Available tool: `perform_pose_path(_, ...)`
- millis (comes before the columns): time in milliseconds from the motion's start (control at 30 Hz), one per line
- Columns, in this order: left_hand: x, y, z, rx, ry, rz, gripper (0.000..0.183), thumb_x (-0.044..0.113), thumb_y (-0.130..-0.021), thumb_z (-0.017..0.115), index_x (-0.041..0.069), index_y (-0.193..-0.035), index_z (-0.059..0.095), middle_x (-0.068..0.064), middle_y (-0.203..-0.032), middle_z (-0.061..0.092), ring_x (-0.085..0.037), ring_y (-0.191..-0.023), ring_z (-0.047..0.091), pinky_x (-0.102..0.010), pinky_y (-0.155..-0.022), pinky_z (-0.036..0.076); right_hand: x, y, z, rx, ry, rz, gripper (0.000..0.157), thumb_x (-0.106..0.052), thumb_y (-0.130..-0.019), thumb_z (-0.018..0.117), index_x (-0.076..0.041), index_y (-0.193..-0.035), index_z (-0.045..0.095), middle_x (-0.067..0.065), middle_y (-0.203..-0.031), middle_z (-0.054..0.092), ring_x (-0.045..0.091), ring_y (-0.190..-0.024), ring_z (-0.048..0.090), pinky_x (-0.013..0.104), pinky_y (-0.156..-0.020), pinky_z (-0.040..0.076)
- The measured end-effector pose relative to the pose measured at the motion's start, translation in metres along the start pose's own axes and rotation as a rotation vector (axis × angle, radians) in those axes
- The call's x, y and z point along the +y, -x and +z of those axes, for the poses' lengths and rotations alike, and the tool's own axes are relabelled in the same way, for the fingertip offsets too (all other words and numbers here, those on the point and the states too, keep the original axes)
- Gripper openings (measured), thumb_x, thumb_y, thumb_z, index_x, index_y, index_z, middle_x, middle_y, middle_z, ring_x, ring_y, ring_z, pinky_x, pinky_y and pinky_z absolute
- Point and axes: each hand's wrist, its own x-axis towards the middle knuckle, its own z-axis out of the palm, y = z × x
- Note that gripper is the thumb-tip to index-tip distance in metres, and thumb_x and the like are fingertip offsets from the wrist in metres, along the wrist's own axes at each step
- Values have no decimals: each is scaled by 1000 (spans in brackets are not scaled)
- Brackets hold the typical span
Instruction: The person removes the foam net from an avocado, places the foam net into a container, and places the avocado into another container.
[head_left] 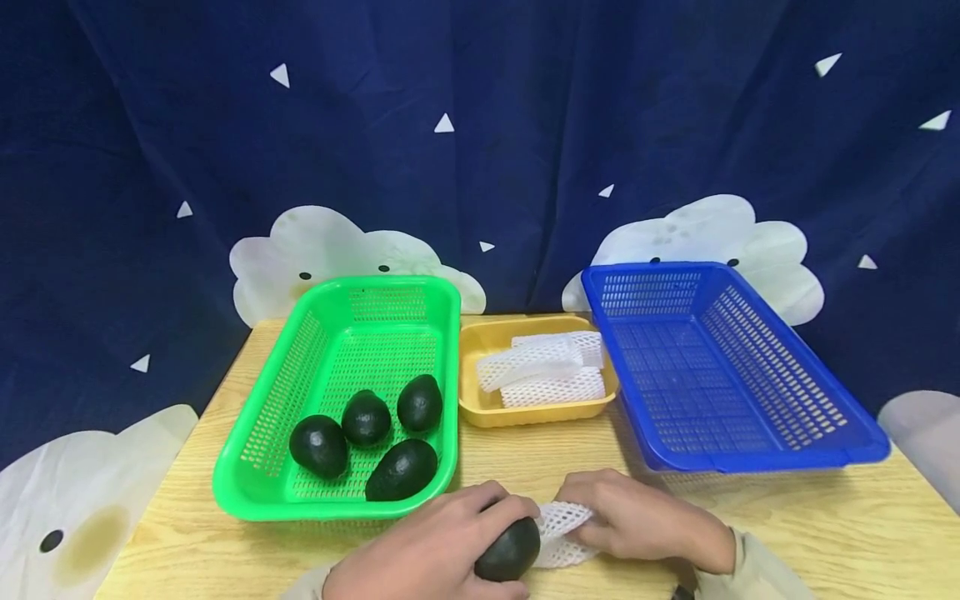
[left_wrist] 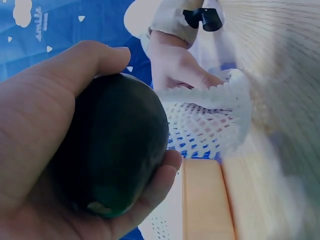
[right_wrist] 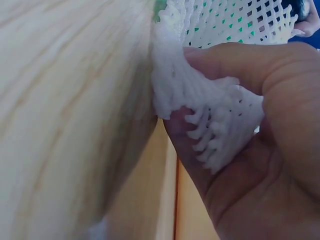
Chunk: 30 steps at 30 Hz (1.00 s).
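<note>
A dark avocado (head_left: 510, 550) is gripped in my left hand (head_left: 442, 546), thumb and fingers wrapped round its sides; the left wrist view shows the avocado (left_wrist: 115, 145) large, with its stem end low. My right hand (head_left: 630, 517) pinches a white foam net sleeve (head_left: 558, 533) just above the table. In the right wrist view the foam net (right_wrist: 210, 110) is bunched between thumb and fingers, its mesh spread out toward the left hand. The net's mouth faces the avocado at close range. From the head view I cannot tell whether they touch.
A green basket (head_left: 337, 508) at left holds several avocados (head_left: 367, 418). Behind my hands, a yellow tray (head_left: 480, 414) holds several white foam nets (head_left: 555, 387). On the right stands a blue basket (head_left: 690, 317). A dark blue curtain (head_left: 510, 167) hangs behind the wooden table (head_left: 525, 454).
</note>
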Motion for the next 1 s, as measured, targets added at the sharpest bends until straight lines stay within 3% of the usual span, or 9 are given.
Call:
perform_pose_path(433, 2, 10, -6, 140, -83, 53, 52, 65, -93, 64, 43, -139, 53, 16, -124, 62, 0, -100, 58, -23, -85, 57, -1, 5, 8, 43, 49, -61, 11, -24, -96, 70, -31, -104, 69, -18, -98, 68, -11, -88, 57, 15, -75, 51)
perform_pose_path(733, -7, 15, -19, 407, -232, 176, 56, 52, -86, 78, 31, -134, 57, 12, -113, 64, -4, -90, 63, -20, -76, 55, -2, -1, 5, 55, 85, -51, 14, -21, -94, 72, -31, -104, 70, -20, -97, 66, -10, -88, 57, 17, -78, 53)
perform_pose_path(1000, -7, 14, -34, 461, -249, 152, 57, 50, -84, 80, 28, -132, 59, 8, -110, 63, -4, -85, 62, -20, -74, 55, -1, -1, 5, 53, 106, -39, 15, -22, -92, 72, -30, -104, 69, -20, -98, 66, -9, -88, 58, 18, -78, 54)
